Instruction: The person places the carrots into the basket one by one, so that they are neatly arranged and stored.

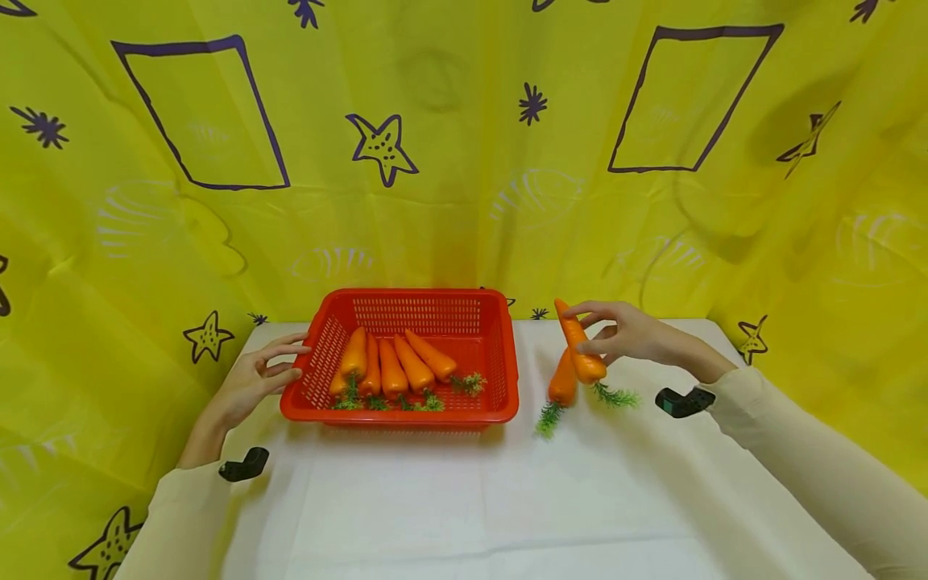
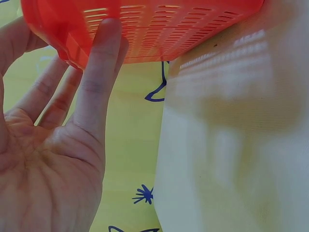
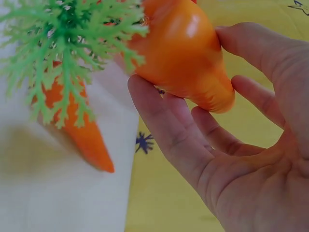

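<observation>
My right hand [image 1: 625,332] holds an orange toy carrot [image 1: 586,364] between thumb and fingers, its narrow tip up and its green leaves hanging down. In the right wrist view the fingertips touch the sides of the carrot [image 3: 181,53]. A second carrot [image 1: 562,382] lies on the table just behind and below it. My left hand [image 1: 250,387] touches the left end of a red plastic basket [image 1: 406,416] with fairly straight fingers. In the left wrist view a fingertip lies against the basket's slotted outer wall [image 2: 159,29]. Several carrots [image 1: 413,366] lie side by side inside the basket.
A white cloth [image 1: 406,499] covers the table under the basket and carrots. Yellow curtains [image 1: 464,161] with dark drawings hang close behind the table and on both sides.
</observation>
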The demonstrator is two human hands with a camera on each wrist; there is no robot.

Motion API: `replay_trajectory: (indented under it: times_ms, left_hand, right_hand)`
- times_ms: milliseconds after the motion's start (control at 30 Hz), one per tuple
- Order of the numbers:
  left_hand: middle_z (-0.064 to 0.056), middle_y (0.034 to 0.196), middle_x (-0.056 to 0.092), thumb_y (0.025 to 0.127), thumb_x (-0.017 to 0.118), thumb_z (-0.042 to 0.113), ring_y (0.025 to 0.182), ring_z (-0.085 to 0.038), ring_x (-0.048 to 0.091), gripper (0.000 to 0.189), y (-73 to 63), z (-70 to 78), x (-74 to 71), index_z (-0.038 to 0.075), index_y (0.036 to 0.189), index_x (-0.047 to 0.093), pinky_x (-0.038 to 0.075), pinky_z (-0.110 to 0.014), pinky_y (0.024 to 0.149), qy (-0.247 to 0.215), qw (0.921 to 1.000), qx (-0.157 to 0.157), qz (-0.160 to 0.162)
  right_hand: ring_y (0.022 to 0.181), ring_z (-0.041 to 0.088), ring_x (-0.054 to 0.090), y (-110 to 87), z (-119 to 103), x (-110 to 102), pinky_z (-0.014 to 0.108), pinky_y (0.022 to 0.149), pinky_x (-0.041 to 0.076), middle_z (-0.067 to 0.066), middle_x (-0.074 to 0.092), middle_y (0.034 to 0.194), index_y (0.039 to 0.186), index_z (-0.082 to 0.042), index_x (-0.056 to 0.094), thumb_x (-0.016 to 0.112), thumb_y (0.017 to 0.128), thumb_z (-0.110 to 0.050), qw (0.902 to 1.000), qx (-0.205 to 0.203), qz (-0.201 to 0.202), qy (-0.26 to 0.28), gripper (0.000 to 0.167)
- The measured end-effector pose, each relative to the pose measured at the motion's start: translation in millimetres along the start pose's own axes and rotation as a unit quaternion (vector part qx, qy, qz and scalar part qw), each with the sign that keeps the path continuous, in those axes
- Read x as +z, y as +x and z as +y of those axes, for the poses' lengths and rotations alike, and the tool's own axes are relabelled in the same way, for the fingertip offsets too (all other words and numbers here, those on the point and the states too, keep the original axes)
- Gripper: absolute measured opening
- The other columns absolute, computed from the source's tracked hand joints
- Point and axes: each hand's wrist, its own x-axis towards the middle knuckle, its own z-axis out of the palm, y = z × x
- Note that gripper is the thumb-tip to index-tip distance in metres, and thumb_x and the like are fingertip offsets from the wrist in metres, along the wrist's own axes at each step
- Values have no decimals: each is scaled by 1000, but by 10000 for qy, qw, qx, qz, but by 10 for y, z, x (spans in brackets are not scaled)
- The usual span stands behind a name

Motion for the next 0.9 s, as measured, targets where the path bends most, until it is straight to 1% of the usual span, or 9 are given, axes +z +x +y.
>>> replay_trajectory:
  times_ms: [133, 333, 533, 667, 800, 900]
  left_hand:
    - [-9, 156, 44, 101, 62, 1, 119, -1, 62, 37, -7, -1, -13, -13, 135, 57, 57, -23, 88, 19, 10000, -1, 16]
    - [-11, 157, 42, 101, 62, 1, 118, -3, 63, 37, -2, 14, -10, -13, 135, 57, 58, -25, 86, -19, 10000, 17, -7]
    - [-17, 158, 41, 101, 63, 2, 117, -1, 63, 37, 19, -6, -13, -13, 134, 57, 58, -24, 87, 133, 9999, -27, 20]
    - [-19, 158, 39, 101, 63, 3, 116, -2, 64, 37, 18, -14, -19, -13, 135, 57, 58, -25, 87, 144, 9999, -79, 33]
    - [-18, 158, 39, 101, 63, 3, 116, -3, 64, 38, 13, -14, -19, -12, 135, 57, 59, -26, 86, 88, 9999, -99, 37]
    - [-17, 159, 38, 101, 63, 4, 117, -2, 64, 38, 10, -14, -13, -12, 136, 57, 59, -26, 85, 45, 9999, -140, 28]
  right_hand:
    - [111, 35, 68, 169, -141, 25, 43, 79, 63, 27, 44, 148, 151, -13, 50, 78, 93, -22, 9997, -174, -68, -169, 64]
    - [105, 33, 69, 452, -358, 112, 46, 79, 62, 24, 46, 147, 150, -15, 52, 78, 94, -23, 9988, -293, -214, -314, 63]
    - [109, 34, 68, 725, -585, 238, 46, 80, 62, 21, 46, 147, 152, -15, 51, 77, 95, -24, 9974, -499, -381, -341, 63]
    - [104, 33, 69, 933, -718, 355, 47, 79, 62, 20, 47, 146, 152, -14, 51, 76, 96, -22, 9962, -633, -526, -276, 62]
    - [103, 30, 68, 1149, -819, 509, 44, 78, 62, 18, 50, 144, 152, -14, 51, 75, 96, -23, 9944, -737, -651, -396, 62]
    - [111, 29, 64, 1299, -874, 640, 43, 78, 62, 16, 52, 142, 152, -13, 51, 75, 96, -22, 9933, -768, -778, -388, 61]
